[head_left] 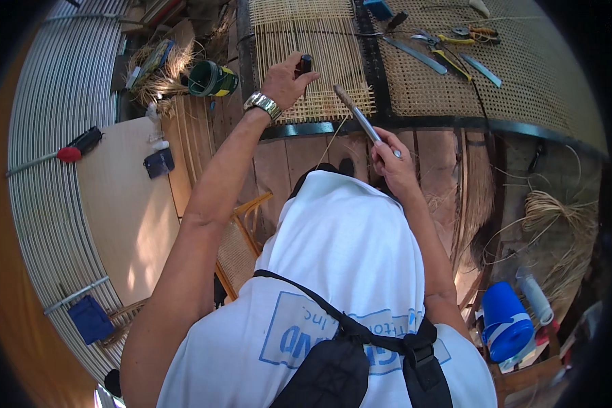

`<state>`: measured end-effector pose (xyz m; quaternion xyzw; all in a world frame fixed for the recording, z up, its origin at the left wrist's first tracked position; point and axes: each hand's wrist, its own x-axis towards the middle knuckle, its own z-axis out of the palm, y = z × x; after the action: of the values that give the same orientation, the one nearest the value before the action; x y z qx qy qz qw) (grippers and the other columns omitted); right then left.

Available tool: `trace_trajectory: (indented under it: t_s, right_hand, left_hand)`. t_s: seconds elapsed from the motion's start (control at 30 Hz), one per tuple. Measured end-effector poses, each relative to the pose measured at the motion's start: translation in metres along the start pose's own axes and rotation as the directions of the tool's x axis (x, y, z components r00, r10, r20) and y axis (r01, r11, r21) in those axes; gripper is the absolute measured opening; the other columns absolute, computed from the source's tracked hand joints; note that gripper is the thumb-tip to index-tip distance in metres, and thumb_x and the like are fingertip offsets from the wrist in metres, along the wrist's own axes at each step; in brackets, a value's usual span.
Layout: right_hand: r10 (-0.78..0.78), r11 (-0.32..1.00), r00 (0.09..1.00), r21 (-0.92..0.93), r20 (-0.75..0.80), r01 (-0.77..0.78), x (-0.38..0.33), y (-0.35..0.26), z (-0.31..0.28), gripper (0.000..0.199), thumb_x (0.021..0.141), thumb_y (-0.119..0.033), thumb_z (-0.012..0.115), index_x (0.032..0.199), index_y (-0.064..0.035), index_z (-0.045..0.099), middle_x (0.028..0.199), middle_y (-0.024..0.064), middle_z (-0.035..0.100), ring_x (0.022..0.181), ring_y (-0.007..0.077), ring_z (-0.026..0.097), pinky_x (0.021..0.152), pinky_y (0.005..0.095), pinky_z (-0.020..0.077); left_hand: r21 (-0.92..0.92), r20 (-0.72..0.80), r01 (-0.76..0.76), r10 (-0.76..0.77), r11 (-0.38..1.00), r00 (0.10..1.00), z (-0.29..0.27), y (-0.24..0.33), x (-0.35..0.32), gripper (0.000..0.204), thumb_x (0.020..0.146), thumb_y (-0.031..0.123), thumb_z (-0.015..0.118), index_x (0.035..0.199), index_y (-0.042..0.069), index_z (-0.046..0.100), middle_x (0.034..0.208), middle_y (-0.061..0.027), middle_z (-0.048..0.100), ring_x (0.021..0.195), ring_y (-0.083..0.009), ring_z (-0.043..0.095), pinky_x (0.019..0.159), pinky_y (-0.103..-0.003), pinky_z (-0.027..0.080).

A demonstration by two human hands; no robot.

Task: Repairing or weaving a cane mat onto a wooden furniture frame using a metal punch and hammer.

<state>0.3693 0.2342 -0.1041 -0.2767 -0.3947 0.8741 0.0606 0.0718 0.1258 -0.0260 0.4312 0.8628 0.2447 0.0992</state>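
Cane panel (333, 41) part-woven; the step looks like working its strands tight
The panel lies ahead in its dark frame (381, 75), and the next move probably calls for steadying the strands with the left while the right brings its tool in. Blue bucket (506, 333), lower right, contents hidden; smaller green bucket (224, 81), left, mouth showing, contents unclear. Right hand (394, 162) grips a long silvery tool (365, 124); left hand (284, 85), over the panel, seems closed around a small dark block (306, 64)
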Motion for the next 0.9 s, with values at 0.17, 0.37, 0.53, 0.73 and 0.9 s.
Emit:
trace_trajectory:
  t_s: [0.17, 0.37, 0.53, 0.73, 0.9]
  right_hand:
    - [-0.017, 1.000, 1.000, -0.024, -0.015, 0.017, 0.015, -0.005, 0.013, 0.038, 0.105, -0.015, 0.058, 0.141, -0.0025, 0.055, 0.080, -0.0028, 0.057, 0.060, 0.0027, 0.048, 0.050, 0.0192, 0.0369]
    - [0.043, 0.999, 0.993, 0.001, 0.106, -0.044, 0.018, -0.009, 0.012, 0.038, 0.105, -0.016, 0.058, 0.141, -0.0041, 0.056, 0.081, -0.0023, 0.058, 0.063, 0.0028, 0.048, 0.051, 0.0186, 0.0373]
    - [0.021, 0.999, 0.996, -0.051, 0.084, -0.017, 0.007, -0.012, 0.007, 0.039, 0.105, -0.015, 0.058, 0.142, -0.0041, 0.056, 0.082, -0.0025, 0.056, 0.065, 0.0031, 0.048, 0.052, 0.0192, 0.0374]
    - [0.034, 0.973, 0.979, -0.231, 0.200, 0.013, 0.006, -0.008, 0.013, 0.039, 0.104, -0.017, 0.058, 0.140, -0.0026, 0.057, 0.084, -0.0022, 0.058, 0.066, 0.0034, 0.048, 0.052, 0.0202, 0.0390]
    - [0.013, 0.996, 0.997, -0.085, 0.070, -0.007, 0.004, -0.008, 0.001, 0.036, 0.105, -0.017, 0.057, 0.138, -0.0020, 0.058, 0.080, -0.0022, 0.058, 0.063, 0.0033, 0.048, 0.052, 0.0195, 0.0383]
  left_hand:
    - [0.017, 0.008, -0.044, 0.044, 0.999, 0.999, 0.005, 0.001, -0.002, 0.041, 0.092, 0.034, 0.078, 0.118, 0.006, 0.061, 0.093, -0.0167, 0.074, 0.085, -0.0336, 0.073, 0.072, -0.043, 0.056]
    - [-0.017, 0.037, -0.007, 0.008, 1.000, 0.999, 0.005, -0.003, -0.005, 0.043, 0.092, 0.035, 0.078, 0.120, 0.006, 0.062, 0.091, -0.0162, 0.075, 0.084, -0.0312, 0.074, 0.072, -0.042, 0.056]
    - [-0.081, -0.057, 0.066, -0.071, 0.995, 0.996, 0.000, -0.015, -0.013, 0.045, 0.088, 0.037, 0.082, 0.117, 0.007, 0.064, 0.089, -0.0138, 0.075, 0.079, -0.0278, 0.074, 0.070, -0.040, 0.057]
    - [-0.103, -0.057, 0.092, -0.098, 0.991, 0.994, 0.005, -0.009, -0.026, 0.041, 0.088, 0.034, 0.082, 0.113, 0.006, 0.065, 0.088, -0.0133, 0.076, 0.081, -0.0262, 0.075, 0.071, -0.039, 0.058]
    - [-0.190, -0.304, 0.188, -0.240, 0.964, 0.922, -0.017, -0.030, -0.022, 0.041, 0.087, 0.036, 0.083, 0.110, 0.006, 0.066, 0.091, -0.0117, 0.077, 0.083, -0.0248, 0.076, 0.072, -0.039, 0.058]
